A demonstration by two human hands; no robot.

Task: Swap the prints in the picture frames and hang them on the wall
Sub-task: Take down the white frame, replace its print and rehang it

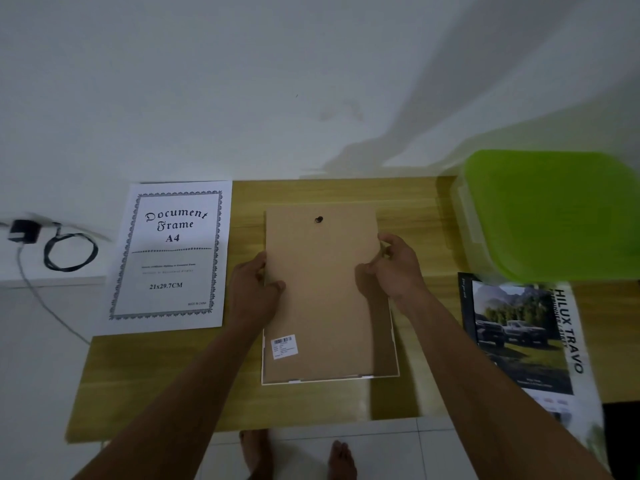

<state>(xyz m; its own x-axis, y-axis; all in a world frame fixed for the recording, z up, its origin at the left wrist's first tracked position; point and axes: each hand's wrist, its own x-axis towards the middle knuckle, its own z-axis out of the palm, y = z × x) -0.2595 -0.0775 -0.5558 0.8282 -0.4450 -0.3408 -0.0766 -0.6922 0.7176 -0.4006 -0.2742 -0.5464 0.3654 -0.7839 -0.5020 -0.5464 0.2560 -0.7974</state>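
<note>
lying face down in the middle of the wooden tabletop is the picture frame, its thin white rim showing along the near edge and the right side. the brown backing board sits in it, with a small dark hanger near the far end and a white barcode sticker at the near left corner.

the left grip, a bare hand, is clamped on the left edge of the backing board, the thumb lying on top of the board and the fingers curled at the edge. the right grip holds the right edge the same way, the thumb pressed on the board and the fingers bent round the side. whether the board is lifted out of the frame or lies flat in it i cannot tell.

left of the frame lies a white insert sheet printed "document frame a4", apart from the frame and hanging partly over the tabletop's left end. on the right lies a truck print lettered "hilux travo", and beyond it stands a clear container with a green lid. on a white ledge at far left sit a black adapter and a coiled black cable. bare feet stand on the tiled floor by the near edge.
</note>
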